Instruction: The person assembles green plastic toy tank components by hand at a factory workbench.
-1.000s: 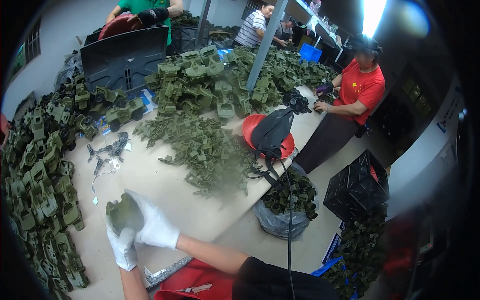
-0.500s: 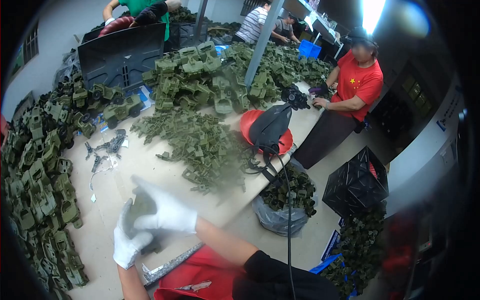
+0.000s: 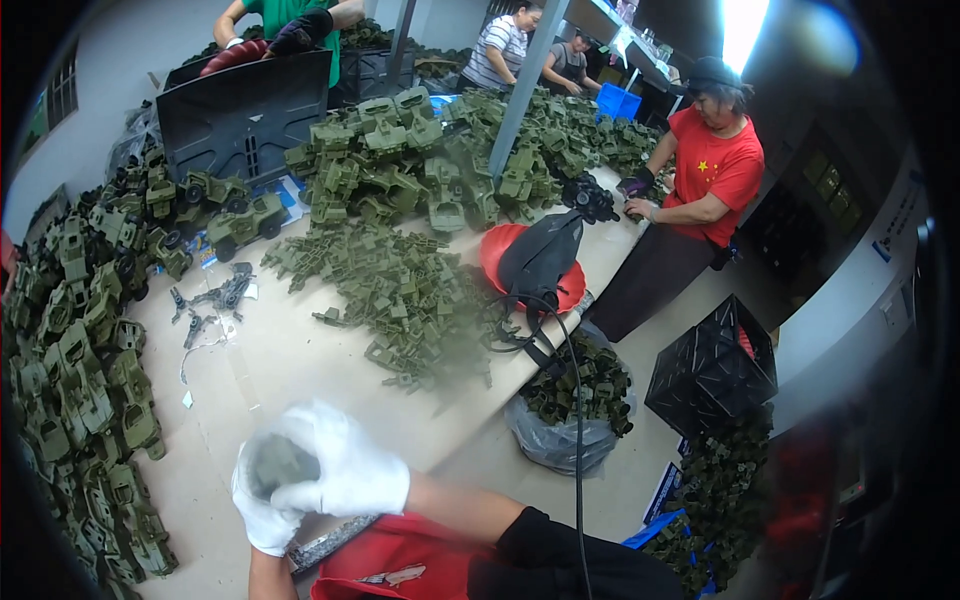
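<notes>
Both my hands wear white gloves and come together at the near edge of the table. Between them is a grey-green piece, too blurred to tell its kind. My left hand cups it from the left and below. My right hand curls over its far and right side, the thumb along the near side. Beyond my hands lies a heap of small olive-green plastic parts. To its left are a few dark grey small parts.
Olive toy vehicle bodies are piled along the left. Wheeled toy jeeps stand farther back. A red bowl with a black bag sits at the right edge. A black cable hangs down. A co-worker in red stands at right.
My right hand has moved nearer and its fingers, stretched out before, now curl round the grey-green piece. The co-worker in red has turned the head down toward the table.
</notes>
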The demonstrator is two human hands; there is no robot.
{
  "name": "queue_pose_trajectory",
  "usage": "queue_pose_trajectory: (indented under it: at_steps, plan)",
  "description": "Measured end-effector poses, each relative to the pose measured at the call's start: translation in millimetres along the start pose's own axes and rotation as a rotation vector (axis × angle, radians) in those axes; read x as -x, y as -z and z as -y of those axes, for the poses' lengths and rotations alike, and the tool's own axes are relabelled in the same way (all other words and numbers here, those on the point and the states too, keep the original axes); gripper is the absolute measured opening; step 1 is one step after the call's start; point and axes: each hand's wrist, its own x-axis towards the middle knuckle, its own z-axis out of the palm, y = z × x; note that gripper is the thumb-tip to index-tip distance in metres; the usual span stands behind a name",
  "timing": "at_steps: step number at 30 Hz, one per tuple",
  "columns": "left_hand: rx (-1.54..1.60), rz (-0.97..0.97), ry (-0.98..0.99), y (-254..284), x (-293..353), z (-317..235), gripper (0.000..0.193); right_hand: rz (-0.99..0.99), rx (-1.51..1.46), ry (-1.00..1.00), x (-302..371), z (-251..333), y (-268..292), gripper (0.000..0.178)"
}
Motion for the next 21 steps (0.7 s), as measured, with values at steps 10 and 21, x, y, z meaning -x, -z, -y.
queue_pose_trajectory:
  at_steps: [10,21]
  plan:
    - [0.059,0.064,0.086,-8.0,-7.5,-5.6,0.079,0.037,-0.341,-0.370,-2.8,-35.0,-15.9,0.054]
    - [-0.589,0.165,-0.321,-10.9,-20.9,-21.1,0.067,0.271,-0.778,-0.328,14.7,-74.0,26.8,0.069]
